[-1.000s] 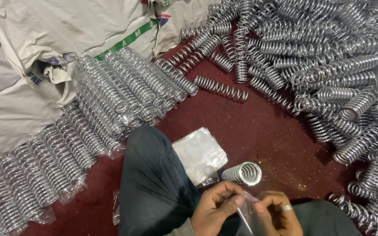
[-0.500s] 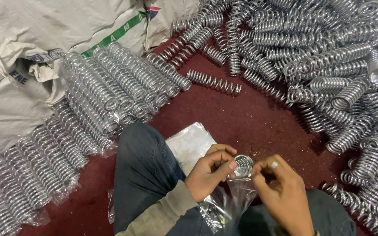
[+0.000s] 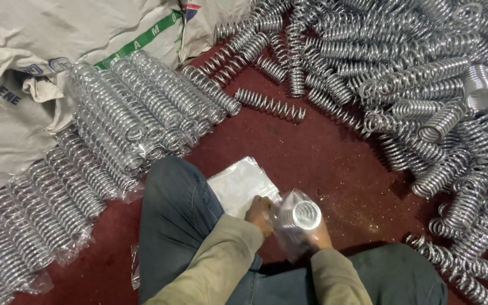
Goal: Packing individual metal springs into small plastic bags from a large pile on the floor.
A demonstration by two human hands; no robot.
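down near the lap, the left hand and right hand clamp fingers around a clear bag sheathing a steel spring, upright so it slides in.

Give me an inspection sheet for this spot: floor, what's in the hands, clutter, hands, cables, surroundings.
Surface: dark red floor, gritty specks near the knees.
Job's things: coiled spring inside a clear bag, held end-on to the camera; flat stack of empty bags on the floor beside the knee.
Clutter: loose springs heaped at right; one stray spring lying apart.
Hands: left hand grips the bag's side; right hand is under the bag, mostly hidden.
Cables: nothing seen.
Surroundings: bagged springs in rows at left; white sacks behind them.
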